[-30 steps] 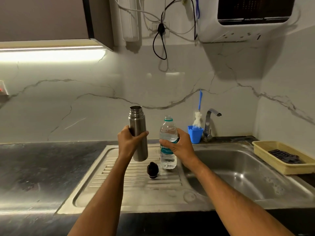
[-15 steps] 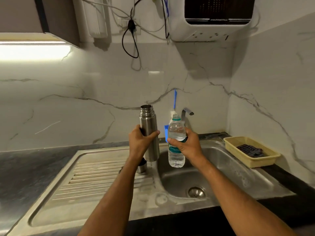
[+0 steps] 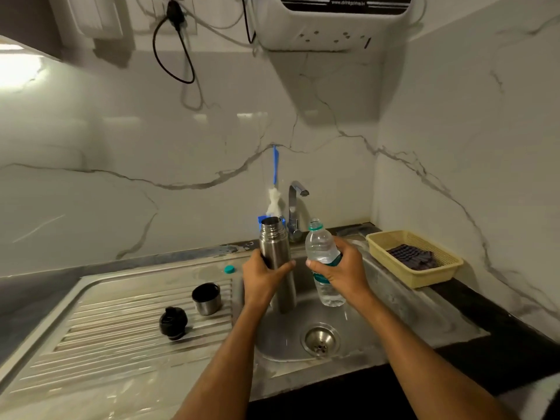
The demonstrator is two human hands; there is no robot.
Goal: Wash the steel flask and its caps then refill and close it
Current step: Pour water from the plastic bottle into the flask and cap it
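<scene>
At the left of the frame the ribbed drainboard (image 3: 121,322) of the steel sink carried the flask's loose parts: a black inner stopper (image 3: 173,323) lying on the ribs and, just up and right of it, the steel cup cap (image 3: 206,298) standing mouth up. A small teal bottle cap (image 3: 229,269) lay further back, near the sink's rear edge.

In the middle of the frame the left hand (image 3: 263,275) held the steel flask (image 3: 277,262) upright over the basin (image 3: 403,310), its mouth open. That grip was wrapped round the flask's middle, thumb across the front and fingers behind. The flask looked stiff and smooth, probably slippery when wet, and likely light if empty; the mid-body seemed the sensible place to hold it, leaving the neck free for pouring.

Just right of it the right hand (image 3: 341,268) clasped a clear plastic water bottle (image 3: 322,256) round its labelled waist, uncapped and leaning slightly toward the flask. Thin plastic of that kind would probably dent under a hard squeeze. Both forearms reached up from the bottom edge, wrists level. Behind stood the tap (image 3: 294,204) and a blue bottle brush (image 3: 274,189); at right, a yellow basket (image 3: 436,277) held a dark cloth.
</scene>
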